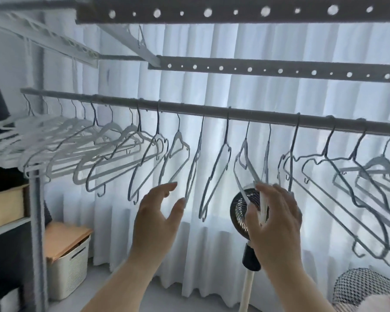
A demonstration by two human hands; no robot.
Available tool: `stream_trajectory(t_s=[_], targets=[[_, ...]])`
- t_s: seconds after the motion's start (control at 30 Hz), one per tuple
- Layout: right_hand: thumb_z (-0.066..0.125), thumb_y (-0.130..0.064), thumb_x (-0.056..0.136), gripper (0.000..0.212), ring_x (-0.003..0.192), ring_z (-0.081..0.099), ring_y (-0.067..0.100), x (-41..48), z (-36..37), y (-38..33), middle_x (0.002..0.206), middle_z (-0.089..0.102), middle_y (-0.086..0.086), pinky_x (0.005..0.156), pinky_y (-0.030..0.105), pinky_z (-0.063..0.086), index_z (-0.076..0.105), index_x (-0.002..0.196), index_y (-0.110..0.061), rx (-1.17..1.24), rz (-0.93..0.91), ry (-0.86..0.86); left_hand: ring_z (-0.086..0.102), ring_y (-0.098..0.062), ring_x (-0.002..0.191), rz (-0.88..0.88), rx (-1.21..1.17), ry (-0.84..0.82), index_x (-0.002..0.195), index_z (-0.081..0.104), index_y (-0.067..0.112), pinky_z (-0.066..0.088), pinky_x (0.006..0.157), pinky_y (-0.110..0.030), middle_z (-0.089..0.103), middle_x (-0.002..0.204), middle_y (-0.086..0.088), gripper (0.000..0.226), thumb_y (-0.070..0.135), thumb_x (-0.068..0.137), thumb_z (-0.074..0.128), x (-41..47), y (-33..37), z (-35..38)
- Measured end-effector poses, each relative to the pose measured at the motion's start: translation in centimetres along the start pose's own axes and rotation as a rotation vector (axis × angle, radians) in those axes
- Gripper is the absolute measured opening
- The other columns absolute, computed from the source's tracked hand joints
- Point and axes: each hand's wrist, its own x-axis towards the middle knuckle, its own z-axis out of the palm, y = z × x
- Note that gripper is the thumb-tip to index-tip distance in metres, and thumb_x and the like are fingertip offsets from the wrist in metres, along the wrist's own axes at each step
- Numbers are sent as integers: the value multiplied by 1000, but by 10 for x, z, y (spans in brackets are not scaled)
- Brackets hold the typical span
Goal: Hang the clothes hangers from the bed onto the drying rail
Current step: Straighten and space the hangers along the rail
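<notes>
White curtain behind; drying rail lined with hangers. Right hand grip curled round lower end of white hanger hooked on rail. Left hand grip slack, fingers spread, empty.

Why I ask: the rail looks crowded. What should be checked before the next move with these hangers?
1. Right hand grips the white hanger at its lower part: ok.
2. Hooks above that hand sit over the rail: ok.
3. Left hand free: ok, fingers straight, holding nothing, beside a grey hanger.
4. Even spacing: not ok, the left-end hangers bunch and overlap.
5. Fan behind the right hand clear of the white hanger: cannot tell.
6. Hangers left on the bed: cannot tell, bed out of view.
</notes>
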Motion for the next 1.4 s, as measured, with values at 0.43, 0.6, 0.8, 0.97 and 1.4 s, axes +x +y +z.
stream_trajectory(t_s=[0.43, 0.6, 0.8, 0.97, 1.4], targets=[[63, -4, 79, 38, 124, 43, 36, 10, 16, -4, 113, 64, 15, 106, 49, 25, 56, 116, -4, -343, 225, -173, 49, -8, 108, -22, -85, -211, 122, 47, 24, 32, 89, -19, 54, 102, 17, 40, 21, 85, 60, 24, -34, 11], [68, 1, 71, 34, 104, 57, 39, 8, 22, 0, 87, 70, 12, 102, 48, 24, 61, 104, -4, -424, 156, -116, 50, -6, 104, -2, -112, -213, 115, 46, 29, 33, 82, -11, 52, 93, 27, 35, 21, 84, 61, 25, -33, 20], [78, 1, 54, 47, 91, 65, 36, 5, 26, 8, 58, 63, -2, 100, 35, 14, 58, 93, -12, -504, -4, 17, 49, 5, 93, -19, -160, -182, 91, 39, 48, 32, 77, -8, 57, 86, 24, 34, 20, 86, 58, 23, -25, 25], [50, -18, 69, 28, 105, 51, 23, 1, 30, 10, 67, 68, -4, 110, 30, -4, 48, 97, -20, -483, -48, 80, 43, 15, 88, -21, -150, -164, 88, 39, 47, 33, 74, -10, 54, 82, 25, 33, 20, 87, 58, 21, -23, 25], [38, -27, 72, 29, 111, 39, 19, -2, 36, 8, 74, 72, -6, 111, 32, -14, 49, 99, -22, -434, -36, 37, 44, 16, 83, -49, -134, -112, 96, 48, 38, 32, 67, 5, 56, 84, 22, 22, 20, 88, 57, 25, -31, 19]])
